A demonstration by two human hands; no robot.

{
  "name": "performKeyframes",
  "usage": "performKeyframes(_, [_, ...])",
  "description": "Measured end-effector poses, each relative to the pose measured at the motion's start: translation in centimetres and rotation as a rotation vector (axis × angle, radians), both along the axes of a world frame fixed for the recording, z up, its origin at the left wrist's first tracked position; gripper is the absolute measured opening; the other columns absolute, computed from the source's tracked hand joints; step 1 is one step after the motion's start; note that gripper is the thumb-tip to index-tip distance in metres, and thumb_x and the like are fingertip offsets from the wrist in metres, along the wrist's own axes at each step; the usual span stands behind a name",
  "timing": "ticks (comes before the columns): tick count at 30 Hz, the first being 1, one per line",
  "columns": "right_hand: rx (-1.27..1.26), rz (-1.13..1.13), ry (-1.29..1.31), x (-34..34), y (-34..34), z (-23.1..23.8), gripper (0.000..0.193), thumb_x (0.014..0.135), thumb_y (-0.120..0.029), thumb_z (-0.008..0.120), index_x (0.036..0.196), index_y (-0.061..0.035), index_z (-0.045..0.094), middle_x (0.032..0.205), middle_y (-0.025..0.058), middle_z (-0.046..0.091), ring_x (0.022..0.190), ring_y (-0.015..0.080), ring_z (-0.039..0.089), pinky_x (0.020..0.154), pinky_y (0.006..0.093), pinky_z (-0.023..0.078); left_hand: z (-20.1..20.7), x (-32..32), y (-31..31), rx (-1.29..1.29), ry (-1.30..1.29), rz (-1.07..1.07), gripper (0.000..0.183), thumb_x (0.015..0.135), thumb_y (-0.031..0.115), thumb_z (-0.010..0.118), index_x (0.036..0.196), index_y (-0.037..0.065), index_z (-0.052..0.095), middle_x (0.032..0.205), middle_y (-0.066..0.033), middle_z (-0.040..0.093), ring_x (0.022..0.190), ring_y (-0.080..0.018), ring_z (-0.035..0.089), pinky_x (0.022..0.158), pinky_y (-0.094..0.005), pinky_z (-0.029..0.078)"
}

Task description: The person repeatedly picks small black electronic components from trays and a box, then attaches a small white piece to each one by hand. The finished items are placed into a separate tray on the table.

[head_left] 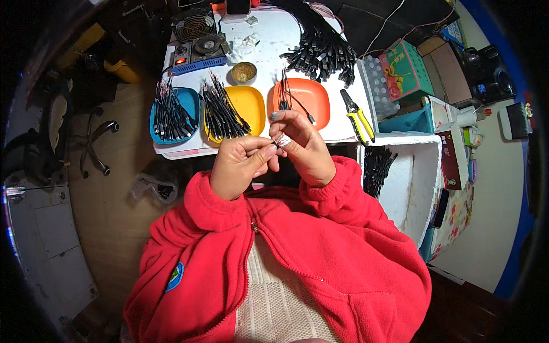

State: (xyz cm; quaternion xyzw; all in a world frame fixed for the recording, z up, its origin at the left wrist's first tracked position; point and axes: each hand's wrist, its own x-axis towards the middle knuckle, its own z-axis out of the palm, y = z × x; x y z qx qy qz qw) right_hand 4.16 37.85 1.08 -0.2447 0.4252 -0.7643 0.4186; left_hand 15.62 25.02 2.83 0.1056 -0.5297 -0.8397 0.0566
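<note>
My left hand and my right hand meet at the near edge of the table, both closed. Between their fingertips is a thin black cable with fine red and white bare-ended wires fanning out. Just beyond my right fingers lies an orange plate holding a few black cables. To its left, a yellow plate and a blue plate each carry a bundle of short black cables with plugs toward me and stripped wires at the far ends.
Yellow-handled wire strippers lie right of the orange plate. Behind the plates stand a small bowl and a blue heated device with a lit red switch. A large cable bundle covers the far right; a white foam box stands beside me.
</note>
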Motion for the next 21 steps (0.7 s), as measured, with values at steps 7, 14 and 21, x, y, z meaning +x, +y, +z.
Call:
performKeyframes(7, [0.095,-0.024,0.130,-0.9,-0.1,0.2,0.021,0.100,-0.024,0.048,0.094,-0.0041,0.054,0.070,-0.0022,0.048,0.060,0.0060,0.040,0.054,0.0202,0.033,-0.2,0.3,-0.4,0.012,-0.054,0.007,0.016,0.094,0.007,0.057,0.097,-0.006,0.065,0.068,-0.0052,0.060,0.051,-0.0022,0.040,0.045,-0.0169,0.029])
performKeyframes(14, [0.205,-0.139,0.763,0.8,0.8,1.2,0.018,0.095,-0.015,0.056,0.084,-0.0005,0.056,0.063,0.0019,0.053,0.055,0.0101,0.051,0.051,0.0248,0.041,0.2,1.0,0.2,0.017,-0.060,-0.010,0.014,0.092,0.007,0.058,0.094,-0.005,0.065,0.068,-0.0038,0.060,0.051,-0.0016,0.040,0.045,-0.0174,0.028])
performKeyframes(21, [0.082,-0.339,0.014,-0.2,2.2,1.5,0.031,0.100,-0.018,0.043,0.070,-0.0111,0.040,0.059,-0.0033,0.037,0.050,0.0063,0.030,0.046,0.0251,0.026,1.4,2.8,0.3,0.041,-0.068,-0.045,0.015,0.091,0.008,0.059,0.091,-0.005,0.066,0.066,-0.0040,0.060,0.048,-0.0023,0.039,0.044,-0.0169,0.027])
